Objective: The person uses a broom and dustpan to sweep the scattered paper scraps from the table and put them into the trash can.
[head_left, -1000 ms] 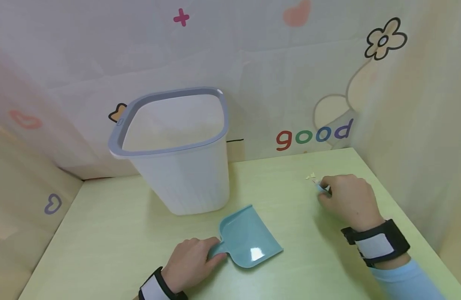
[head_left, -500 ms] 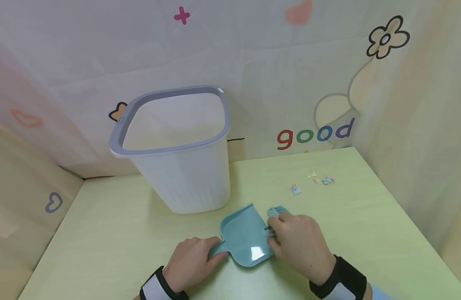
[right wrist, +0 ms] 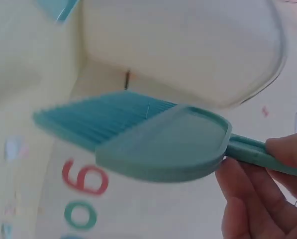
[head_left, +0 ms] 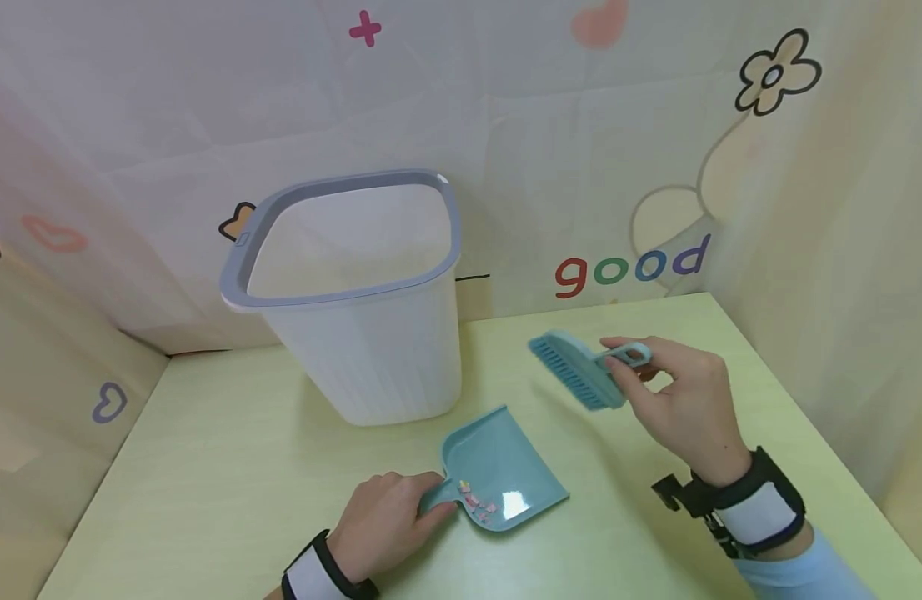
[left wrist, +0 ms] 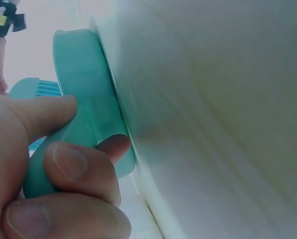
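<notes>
A light blue-green dustpan (head_left: 498, 467) lies on the table, small pink and yellow scraps (head_left: 476, 503) gathered near its handle. My left hand (head_left: 386, 521) grips that handle, fingers curled round it in the left wrist view. Raised above the table to the right, a matching hand brush (head_left: 577, 367) has its bristles facing down and left. My right hand (head_left: 678, 400) pinches the brush handle between thumb and fingers. Blurred pale scraps (right wrist: 12, 148) lie on the table in the right wrist view; in the head view, brush and hand cover that spot.
Behind the dustpan stands a white bin (head_left: 378, 358) with a grey-blue rim, its top open. A printed curtain (head_left: 521, 125) encloses the back and sides of the pale yellow-green table (head_left: 228, 467).
My right hand swept the brush from the far right onto the dustpan, then lifted it up and right. Scraps now show in the dustpan. The left hand stays in place.
</notes>
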A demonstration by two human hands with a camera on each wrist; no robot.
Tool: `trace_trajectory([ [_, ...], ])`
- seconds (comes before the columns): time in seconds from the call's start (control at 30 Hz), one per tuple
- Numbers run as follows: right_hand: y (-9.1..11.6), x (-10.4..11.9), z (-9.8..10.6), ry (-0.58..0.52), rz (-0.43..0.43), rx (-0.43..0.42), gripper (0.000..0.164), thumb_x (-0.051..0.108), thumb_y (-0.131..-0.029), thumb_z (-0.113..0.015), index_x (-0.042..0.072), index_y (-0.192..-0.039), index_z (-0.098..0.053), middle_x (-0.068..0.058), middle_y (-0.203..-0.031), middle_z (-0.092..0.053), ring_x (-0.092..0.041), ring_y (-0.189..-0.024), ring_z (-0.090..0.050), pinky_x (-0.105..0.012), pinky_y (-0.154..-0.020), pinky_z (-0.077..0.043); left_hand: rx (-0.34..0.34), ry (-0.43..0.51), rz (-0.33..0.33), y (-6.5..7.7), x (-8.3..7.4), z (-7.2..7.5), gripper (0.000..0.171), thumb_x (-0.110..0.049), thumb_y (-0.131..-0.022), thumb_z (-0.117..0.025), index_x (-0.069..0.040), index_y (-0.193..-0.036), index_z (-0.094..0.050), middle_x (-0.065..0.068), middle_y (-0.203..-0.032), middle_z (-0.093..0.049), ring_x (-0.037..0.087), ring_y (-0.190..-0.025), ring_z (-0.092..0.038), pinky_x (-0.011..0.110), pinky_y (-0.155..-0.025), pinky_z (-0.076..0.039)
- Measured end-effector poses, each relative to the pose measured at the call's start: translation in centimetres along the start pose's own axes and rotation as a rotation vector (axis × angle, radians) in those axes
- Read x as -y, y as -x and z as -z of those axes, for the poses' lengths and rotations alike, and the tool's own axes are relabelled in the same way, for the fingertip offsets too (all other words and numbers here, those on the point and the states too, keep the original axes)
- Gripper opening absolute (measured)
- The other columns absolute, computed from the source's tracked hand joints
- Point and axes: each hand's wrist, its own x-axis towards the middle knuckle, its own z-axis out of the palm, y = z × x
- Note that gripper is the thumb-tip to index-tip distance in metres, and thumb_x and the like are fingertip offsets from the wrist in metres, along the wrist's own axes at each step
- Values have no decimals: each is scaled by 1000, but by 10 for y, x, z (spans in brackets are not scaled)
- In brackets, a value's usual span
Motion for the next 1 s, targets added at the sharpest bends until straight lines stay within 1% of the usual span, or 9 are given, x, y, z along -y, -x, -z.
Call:
trace_trajectory([
  [0.1, -1, -18, -2, 169, 47, -10, 29, -2, -77, -85, 5, -105, -81, -6, -81, -77, -14, -60, -64, -16, -56, -44, -3, -1, 1, 0, 0, 0, 31, -43, -96, -72, -25, -76, -57, -15, -59, -25, -2, -50, -28, 22, -46, -18],
  [0.23, 5, -33, -11, 328, 82, 85, 29, 2, -78, -87, 6, -106, -81, -5, -75, -71, -13, -56, -56, -25, -49, -39, -4, 1, 3, 0, 0, 0, 32, -43, -96, -72, -25, -75, -56, -15, -59, -24, -2, -50, -28, 22, -46, -19],
  [0.37, 12, -32, -22, 374, 73, 218, 26, 5, -77, -88, 7, -102, -81, -5, -75, -70, -14, -57, -58, -29, -51, -43, -3, -2, 1, 0, 0, 1, 35, -44, -96, -71, -25, -73, -53, -15, -59, -23, -1, -50, -27, 23, -47, -19],
  [0.47, 18, -18, -29, 363, 80, 273, 25, 6, -77, -89, 8, -101, -81, -4, -76, -71, -11, -58, -58, -27, -52, -43, 2, -4, -2, -1, 0, 1, 37, -45, -96, -71, -26, -72, -50, -14, -60, -22, -1, -50, -27, 23, -47, -18],
  [0.63, 27, 22, -42, 269, 143, 268, 23, 6, -76, -88, 9, -98, -82, 2, -71, -68, -1, -54, -46, -18, -50, -35, -9, -8, -13, -2, 1, 1, 40, -45, -96, -71, -26, -70, -47, -14, -60, -21, -2, -51, -26, 22, -47, -18],
  [0.73, 34, 41, -45, 144, 171, 268, 23, 8, -76, -88, 11, -99, -82, 7, -72, -68, 2, -57, -49, -14, -52, -38, -13, -10, -10, -1, 1, 1, 40, -44, -96, -71, -25, -70, -47, -14, -60, -21, -2, -50, -27, 23, -47, -18],
  [0.8, 35, 49, -43, 31, 159, 259, 24, 8, -78, -88, 13, -101, -81, 10, -76, -71, 3, -61, -55, -13, -55, -43, -12, -17, -6, -1, 0, 1, 38, -44, -96, -71, -25, -72, -49, -14, -60, -22, -1, -50, -27, 23, -47, -18],
  [0.9, 30, 53, -33, -137, 88, 222, 28, 4, -79, -87, 16, -104, -81, 10, -84, -76, 3, -66, -59, -14, -60, -47, -17, -36, -18, -1, -1, 0, 34, -45, -97, -70, -24, -76, -53, -14, -59, -24, 0, -50, -29, 23, -47, -19],
  [1.0, 21, 50, -19, -225, 30, 154, 31, -2, -79, -86, 14, -105, -80, 5, -90, -79, 0, -67, -59, -15, -62, -48, -38, -49, -37, 1, -2, 2, 28, -44, -99, -68, -21, -86, -60, -15, -60, -29, -1, -51, -33, 22, -46, -22],
])
